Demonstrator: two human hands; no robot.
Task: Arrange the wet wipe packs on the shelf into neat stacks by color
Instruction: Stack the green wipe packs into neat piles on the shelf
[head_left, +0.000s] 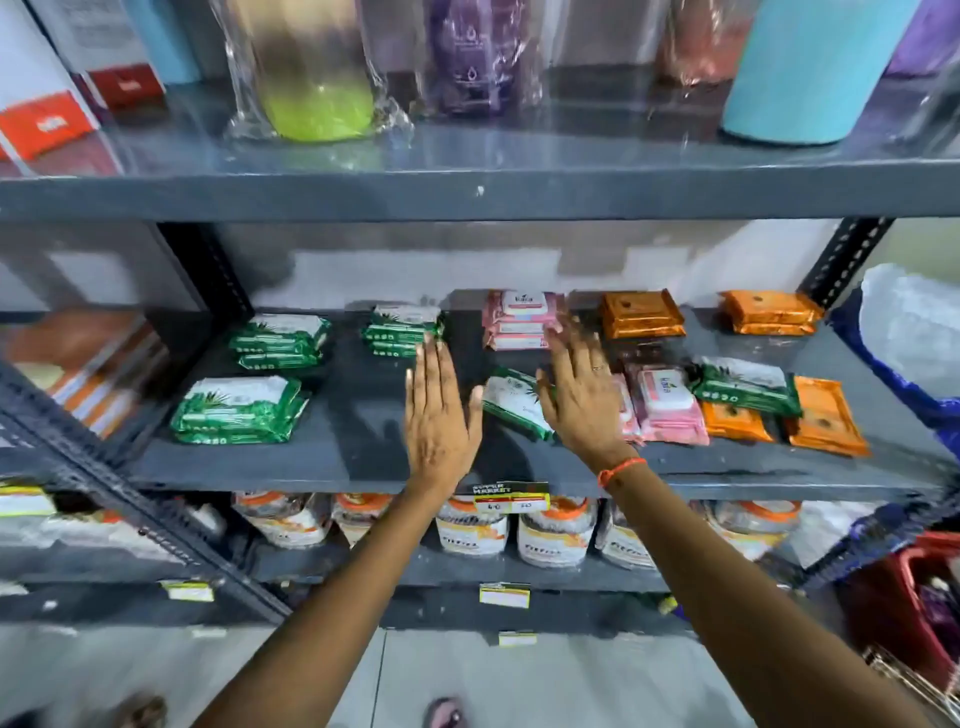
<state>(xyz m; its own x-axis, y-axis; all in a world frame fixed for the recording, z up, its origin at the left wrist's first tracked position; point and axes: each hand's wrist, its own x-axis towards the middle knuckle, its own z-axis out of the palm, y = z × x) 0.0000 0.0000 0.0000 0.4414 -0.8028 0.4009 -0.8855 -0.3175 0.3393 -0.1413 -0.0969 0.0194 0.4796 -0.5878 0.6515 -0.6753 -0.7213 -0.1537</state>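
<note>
On the grey middle shelf lie wet wipe packs. Green stacks sit at front left, back left and back middle. A pink stack stands at the back, with two orange stacks to its right. A loose green pack lies tilted between my hands. My left hand is flat and open over bare shelf. My right hand is open too, partly covering the loose green pack. Right of it lie mixed pink, green and orange packs.
Wrapped bottles stand on the upper shelf, among them a green one and a blue one. Bagged goods fill the lower shelf behind price tags. A blue-white sack and a red basket are at the right.
</note>
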